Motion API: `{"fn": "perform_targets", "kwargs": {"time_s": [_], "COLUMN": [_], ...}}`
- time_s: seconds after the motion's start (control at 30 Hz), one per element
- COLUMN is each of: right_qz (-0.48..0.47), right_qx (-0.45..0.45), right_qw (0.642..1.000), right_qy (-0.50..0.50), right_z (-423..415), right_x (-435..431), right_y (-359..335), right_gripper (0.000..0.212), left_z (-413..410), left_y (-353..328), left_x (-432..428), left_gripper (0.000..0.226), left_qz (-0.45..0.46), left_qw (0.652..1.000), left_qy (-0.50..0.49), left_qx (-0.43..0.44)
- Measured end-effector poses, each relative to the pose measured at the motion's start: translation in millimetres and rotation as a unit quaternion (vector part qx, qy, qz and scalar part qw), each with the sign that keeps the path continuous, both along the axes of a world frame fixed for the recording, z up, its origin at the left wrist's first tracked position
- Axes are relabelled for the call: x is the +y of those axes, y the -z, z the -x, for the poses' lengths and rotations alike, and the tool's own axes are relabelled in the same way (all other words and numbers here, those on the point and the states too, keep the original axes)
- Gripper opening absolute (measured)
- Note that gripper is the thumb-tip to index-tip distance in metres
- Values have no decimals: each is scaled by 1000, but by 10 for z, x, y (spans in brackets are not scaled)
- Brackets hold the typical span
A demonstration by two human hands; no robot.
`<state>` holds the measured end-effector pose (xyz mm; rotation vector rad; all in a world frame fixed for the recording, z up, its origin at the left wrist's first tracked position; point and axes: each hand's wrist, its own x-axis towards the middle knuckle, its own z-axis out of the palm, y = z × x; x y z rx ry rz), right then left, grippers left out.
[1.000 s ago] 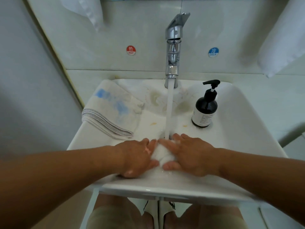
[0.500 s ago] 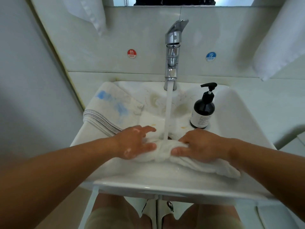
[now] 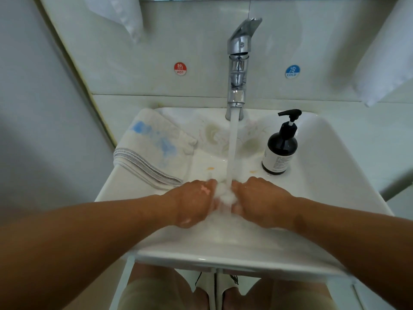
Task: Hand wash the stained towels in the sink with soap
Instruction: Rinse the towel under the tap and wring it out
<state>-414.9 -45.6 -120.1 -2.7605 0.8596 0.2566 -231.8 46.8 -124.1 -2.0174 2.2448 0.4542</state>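
Well, the head view first, and it is the only one. The wet towel sits bunched in the sink, straight out from the faucet toward the person, right where the water stream lands. The left hand closes on it from the faucet's left and the right hand from its right. Both have fingers curled onto the wad and squeeze it between them, though splash and blur hide the fingertips, so the hold is probably firm rather than certainly so.

As for progress, I judge this towel to be mid-scrub or mid-rinse. A blue-stained towel lies folded over the rim left of the faucet, unwashed. Another with yellowish marks lies at the faucet's foot. The soap bottle stands upright to the faucet's right. Most of the job remains.

The wad shows little length. Its visible strip runs from the person toward the faucet, and the rest is hidden under the hands.
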Motion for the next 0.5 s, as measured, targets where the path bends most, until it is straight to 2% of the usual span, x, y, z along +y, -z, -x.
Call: {"fn": "perform_targets", "kwargs": {"time_s": [0.07,0.13,0.2,0.23,0.3,0.33,0.43,0.5], "right_qz": [-73,-170,-178,-140,-38,-20,-53,-55], "right_qx": [-57,-83,-65,-43,-11,-3,28,38], "right_qw": [996,982,981,989,999,1000,998,997], "right_qy": [1,24,27,23,15,15,-19,-31], "right_z": [55,98,112,103,106,123,157,117], "right_x": [-31,-29,-26,-27,3,38,232,261], "right_y": [-35,-101,-157,-169,-181,-167,-100,-55], "right_gripper": [51,50,62,65,61,62,85,95], "left_z": [-35,-86,-178,-233,-303,-297,-89,58], "left_y": [-60,-163,-245,-259,-269,-266,-255,-179], "left_x": [-10,9,17,14,39,70,192,200], "left_gripper": [28,35,44,47,50,51,77,88], "left_qz": [-31,-109,-128,-109,-42,-29,-82,-103], "left_qw": [999,988,979,981,988,990,996,994], "left_qy": [16,-29,-61,-76,-98,-93,-14,-17], "left_qx": [7,105,145,143,115,101,22,-36]}}
